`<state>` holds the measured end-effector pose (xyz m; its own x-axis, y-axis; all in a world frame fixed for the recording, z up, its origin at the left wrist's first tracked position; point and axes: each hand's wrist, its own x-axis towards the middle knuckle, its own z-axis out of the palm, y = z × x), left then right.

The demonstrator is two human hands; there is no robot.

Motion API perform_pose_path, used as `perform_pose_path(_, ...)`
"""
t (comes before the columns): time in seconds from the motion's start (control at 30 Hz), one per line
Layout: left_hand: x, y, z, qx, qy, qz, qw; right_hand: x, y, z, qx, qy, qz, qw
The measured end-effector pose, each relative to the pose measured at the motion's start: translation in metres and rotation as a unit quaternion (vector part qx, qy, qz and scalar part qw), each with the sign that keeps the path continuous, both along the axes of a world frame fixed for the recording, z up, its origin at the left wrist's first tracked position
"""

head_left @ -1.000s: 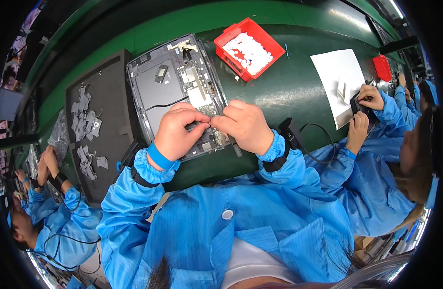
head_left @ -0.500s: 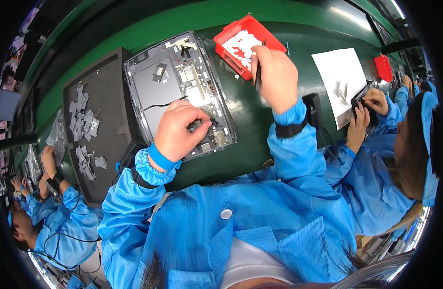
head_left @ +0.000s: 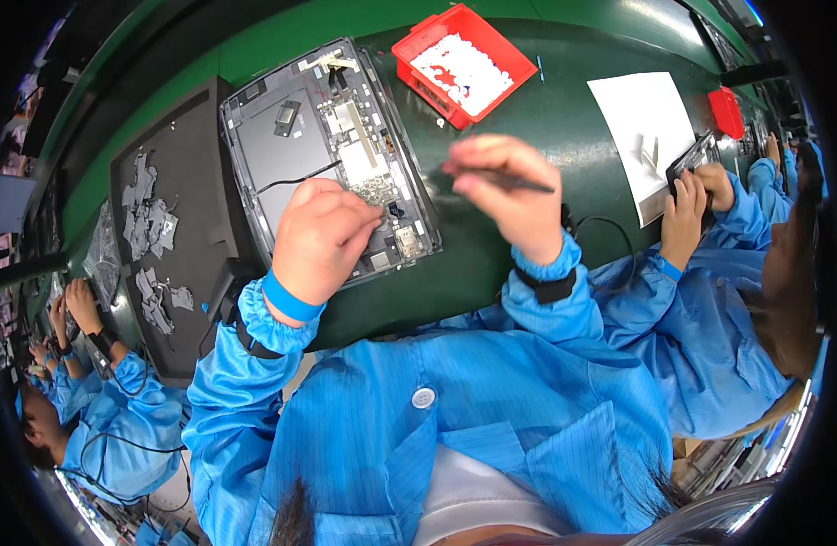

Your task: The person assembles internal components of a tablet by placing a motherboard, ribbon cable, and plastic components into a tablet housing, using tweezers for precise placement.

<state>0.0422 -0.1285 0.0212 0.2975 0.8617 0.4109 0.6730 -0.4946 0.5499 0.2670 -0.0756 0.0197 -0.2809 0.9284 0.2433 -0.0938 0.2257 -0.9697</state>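
Note:
An opened tablet-like device [head_left: 275,166], its circuit board [head_left: 362,162] bare, lies on the bench in front of me. My left hand [head_left: 321,229] rests over the lower part of the board, thumb and fingers pinched together; anything between them is hidden. A black cable [head_left: 291,178] runs across the device toward the board beside that hand. To the right of the device, my right hand [head_left: 514,193] is in the air, blurred, gripping a slim dark tool [head_left: 519,182], probably tweezers. A red bin [head_left: 429,98] of small white pieces [head_left: 462,73] stands beyond the right hand.
Left of the device, a dark foam tray [head_left: 214,173] holds torn-looking grey pieces [head_left: 148,225]. A white sheet [head_left: 630,102] and a smaller red bin [head_left: 726,114] lie to the right. A co-worker's hands [head_left: 682,218] handle a dark device there; another person works at far left.
My right hand has come back from over the red bin toward the device, and the tool has swung from upright to nearly level. My left hand stays pinched at the board.

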Motion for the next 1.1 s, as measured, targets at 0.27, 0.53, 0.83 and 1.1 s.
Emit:
perform_pose_path(0.27,0.003,-0.004,-0.001,-0.023,-0.041,0.011,0.999,-0.007,-0.025,-0.021,0.031,-0.027,0.067,0.997)
perform_pose_path(0.53,0.003,-0.006,-0.002,-0.015,-0.044,0.007,0.999,-0.008,-0.026,-0.025,0.037,-0.033,0.066,0.997)
perform_pose_path(0.83,0.008,-0.013,-0.005,0.041,0.015,0.008,0.999,-0.011,-0.029,-0.026,0.106,-0.061,0.035,0.992)
perform_pose_path(1.1,0.018,-0.023,-0.003,0.107,0.16,-0.012,0.981,-0.013,-0.028,-0.029,0.182,-0.091,0.016,0.979)
